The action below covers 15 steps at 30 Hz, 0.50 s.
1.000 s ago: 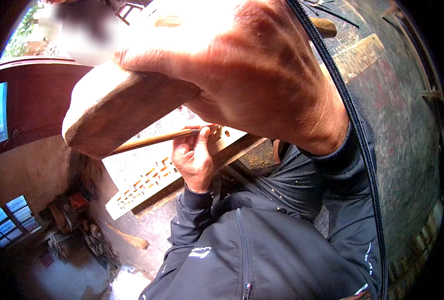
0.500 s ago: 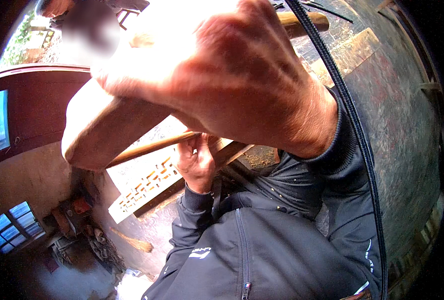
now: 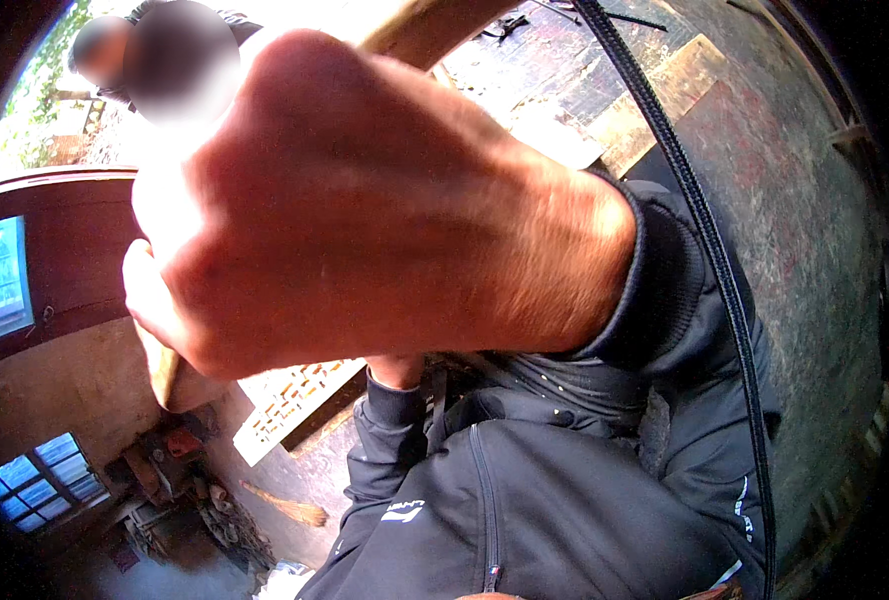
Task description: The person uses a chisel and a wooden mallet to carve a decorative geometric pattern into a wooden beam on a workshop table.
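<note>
My right hand (image 3: 365, 210) fills the middle of the view, its fist closed round a thick wooden mallet (image 3: 440, 28). One wooden length comes out above the fist toward the top edge, and a blunt wooden end (image 3: 170, 378) shows below the fingers at left. Behind this fist, only the wrist of my left hand (image 3: 395, 371) shows; its fingers are hidden. Beside that wrist lies a pale wooden board (image 3: 300, 405) with rows of small cut slots. Whatever the left hand may hold is out of sight.
A dark cord (image 3: 665, 130) hangs down the right side. Another person (image 3: 115, 50) is at the upper left. A plank (image 3: 665, 100) lies at the upper right, with dark tools (image 3: 510, 25) past it. A straw broom (image 3: 285, 505) lies on the floor at lower left.
My right hand and the mallet have turned and come closer to the view, dropping lower. They now cover my left fingers and the slim wooden rod seen there before.
</note>
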Each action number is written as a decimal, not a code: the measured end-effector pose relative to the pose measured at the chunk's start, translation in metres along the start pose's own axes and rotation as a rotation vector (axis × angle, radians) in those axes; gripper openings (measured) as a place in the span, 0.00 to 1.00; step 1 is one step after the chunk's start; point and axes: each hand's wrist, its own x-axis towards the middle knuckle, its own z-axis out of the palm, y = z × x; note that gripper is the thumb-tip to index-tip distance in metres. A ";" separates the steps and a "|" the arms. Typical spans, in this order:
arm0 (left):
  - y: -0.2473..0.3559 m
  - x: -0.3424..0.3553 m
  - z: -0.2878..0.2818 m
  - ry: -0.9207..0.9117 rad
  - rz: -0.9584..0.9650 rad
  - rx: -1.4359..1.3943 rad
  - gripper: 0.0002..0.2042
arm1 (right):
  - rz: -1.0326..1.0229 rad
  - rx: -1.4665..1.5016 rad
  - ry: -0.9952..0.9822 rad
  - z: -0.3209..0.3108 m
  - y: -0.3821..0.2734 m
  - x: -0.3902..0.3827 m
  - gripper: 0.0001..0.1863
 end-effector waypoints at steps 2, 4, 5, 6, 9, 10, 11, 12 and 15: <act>0.001 0.004 0.015 -0.015 0.083 0.037 0.27 | 0.026 -0.079 0.003 -0.004 0.000 -0.001 0.05; -0.007 -0.001 0.006 0.088 0.172 0.084 0.25 | 0.039 -0.058 0.049 0.006 0.000 -0.001 0.05; -0.010 -0.003 0.001 0.130 0.210 0.118 0.25 | 0.045 -0.046 0.068 0.011 0.001 -0.002 0.05; -0.004 0.001 0.004 0.143 0.236 0.147 0.25 | 0.055 -0.055 0.070 0.012 0.001 -0.004 0.05; 0.040 0.021 0.015 0.111 0.301 0.292 0.26 | 0.077 -0.115 0.072 0.006 0.002 -0.005 0.05; 0.042 0.024 0.017 0.105 0.300 0.306 0.26 | 0.085 -0.132 0.077 0.005 0.005 -0.007 0.04; 0.046 0.026 0.017 0.100 0.295 0.325 0.25 | 0.088 -0.139 0.077 0.004 0.002 -0.005 0.04; 0.039 0.026 0.018 0.102 0.274 0.294 0.23 | 0.095 -0.156 0.088 0.003 0.005 -0.006 0.04; 0.041 0.030 0.020 0.093 0.223 0.209 0.17 | 0.110 -0.181 0.092 0.007 0.012 -0.008 0.04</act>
